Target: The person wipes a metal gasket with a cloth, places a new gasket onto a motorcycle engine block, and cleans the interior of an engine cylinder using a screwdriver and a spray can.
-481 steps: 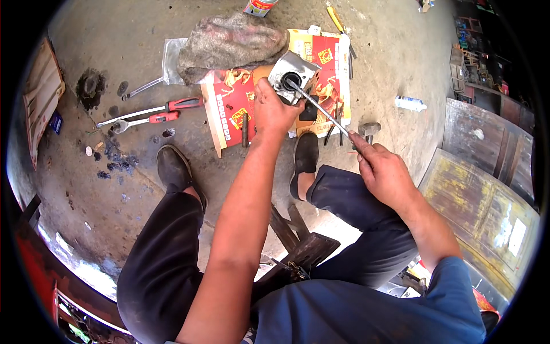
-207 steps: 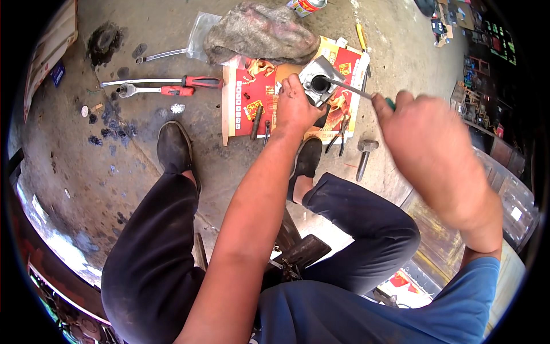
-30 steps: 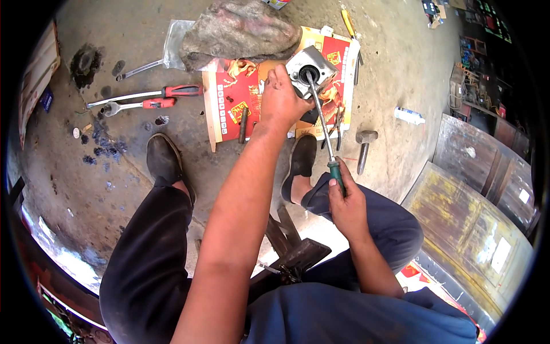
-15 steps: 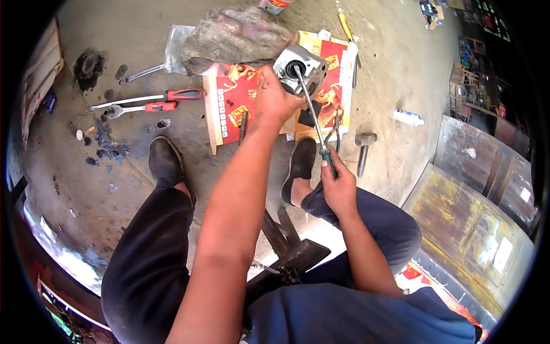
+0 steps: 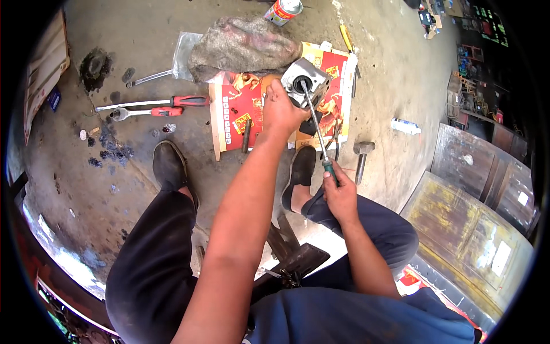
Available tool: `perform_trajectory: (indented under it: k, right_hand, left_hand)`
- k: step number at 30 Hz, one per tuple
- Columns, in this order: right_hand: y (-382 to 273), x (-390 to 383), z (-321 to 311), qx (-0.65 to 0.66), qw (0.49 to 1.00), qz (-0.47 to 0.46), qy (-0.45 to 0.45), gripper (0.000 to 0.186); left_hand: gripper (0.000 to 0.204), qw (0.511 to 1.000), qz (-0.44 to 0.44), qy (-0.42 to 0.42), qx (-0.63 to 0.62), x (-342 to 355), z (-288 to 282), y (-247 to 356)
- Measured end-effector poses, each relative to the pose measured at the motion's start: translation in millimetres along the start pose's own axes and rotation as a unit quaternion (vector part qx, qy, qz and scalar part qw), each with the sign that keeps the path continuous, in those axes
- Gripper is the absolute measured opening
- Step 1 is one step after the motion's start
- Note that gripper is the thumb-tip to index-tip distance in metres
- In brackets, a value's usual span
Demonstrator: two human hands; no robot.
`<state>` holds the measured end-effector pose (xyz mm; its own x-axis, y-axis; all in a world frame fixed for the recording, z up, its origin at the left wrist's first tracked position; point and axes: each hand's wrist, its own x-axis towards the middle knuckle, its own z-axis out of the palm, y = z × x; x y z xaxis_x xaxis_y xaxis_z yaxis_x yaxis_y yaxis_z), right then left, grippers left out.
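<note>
My left hand (image 5: 281, 110) is wrapped around the near left side of a silver metal housing (image 5: 316, 73) and keeps it tilted over a red and yellow cardboard sheet (image 5: 222, 94). A dark round bore in the housing faces me. In my right hand (image 5: 341, 196) is the green handle of a long screwdriver (image 5: 318, 135). Its steel shank reaches up into the bore, so the tip is hidden. Beside the shank, on the cardboard, lie dark-handled pliers (image 5: 337, 137), partly covered. A dark metal rod (image 5: 246, 135) rests left of my left wrist.
A grey rag (image 5: 240, 49) and a tin can (image 5: 283, 11) sit beyond the cardboard. To the left lie a pry bar (image 5: 134, 105), a ratchet (image 5: 137, 113) and a wrench (image 5: 150, 77). A hammer (image 5: 362, 160) and a white bottle (image 5: 405, 126) are on the right.
The whole view has shifted slightly, with the floor items now a little lower in it. Both hands keep their holds, and the screwdriver's tip is still inside the bore.
</note>
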<state>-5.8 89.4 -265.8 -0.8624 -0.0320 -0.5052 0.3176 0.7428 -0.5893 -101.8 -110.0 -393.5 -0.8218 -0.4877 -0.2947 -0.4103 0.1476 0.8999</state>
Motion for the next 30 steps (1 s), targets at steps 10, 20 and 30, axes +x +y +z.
perform_trajectory:
  k: [10, 20, 30]
  right_hand:
    - [23.2, 5.2, 33.2, 0.148, 0.989, 0.002, 0.001, 0.042]
    - [-37.1, 26.1, 22.7, 0.254, 0.967, -0.009, 0.029, 0.028]
    - [-7.3, 70.6, -21.1, 0.148, 0.978, 0.143, 0.043, 0.044]
  left_hand:
    - [0.085, 0.999, 0.003, -0.012, 0.03, 0.1, 0.2, 6.3]
    - [0.086, 0.999, -0.002, -0.017, 0.03, -5.7, 2.2, 5.5]
    - [0.083, 1.0, 0.008, -0.008, 0.023, -10.6, 0.4, 6.5]
